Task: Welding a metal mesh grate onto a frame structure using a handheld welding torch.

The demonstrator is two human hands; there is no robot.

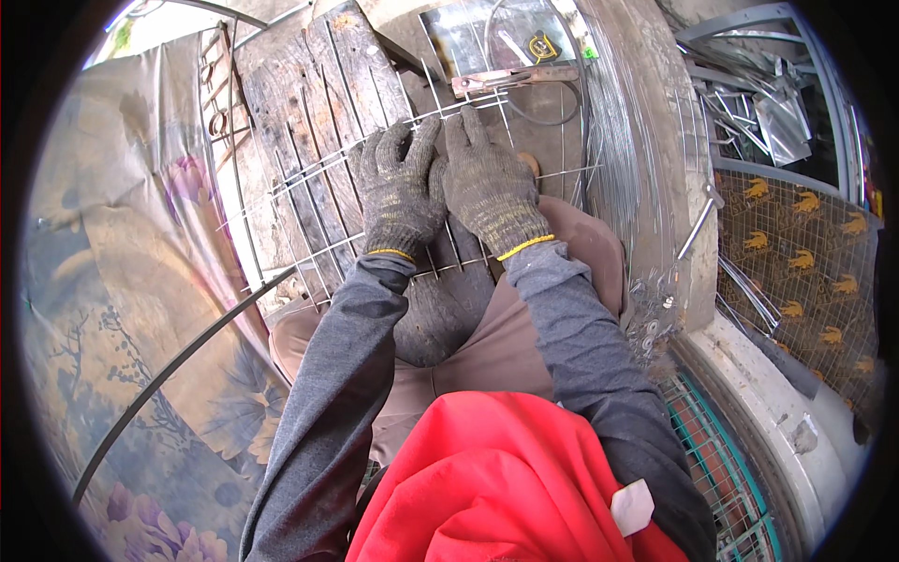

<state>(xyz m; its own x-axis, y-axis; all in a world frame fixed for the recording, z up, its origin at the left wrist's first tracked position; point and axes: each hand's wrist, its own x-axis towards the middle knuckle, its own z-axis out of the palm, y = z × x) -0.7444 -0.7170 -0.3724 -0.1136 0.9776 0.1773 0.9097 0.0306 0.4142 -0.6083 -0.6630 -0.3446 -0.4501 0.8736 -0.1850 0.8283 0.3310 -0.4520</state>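
Observation:
A grid of thin metal wires [306,172] rests on a worn, dark-stained wooden board [273,122] in front of me. Two long wires run close together, crosswise over several others. My left hand [401,190], in a grey knit glove with a yellow cuff edge, lies on the grid with its fingers stretched toward the paired wires. Beside it, my right hand [493,183] wears a matching glove, its fingers extended forward and down onto the same wires. Both hands look open, side by side, thumbs close together. The wires beneath the palms are hidden.
Pliers-like clamp [515,81] with reddish handles and a tape measure [541,47] lie beyond my right hand, near a shiny metal sheet [459,37]. A bundle of loose wires [623,122] lies to the right. A floral sheet [140,281] covers the left side; metal scraps [763,122] fill the far right.

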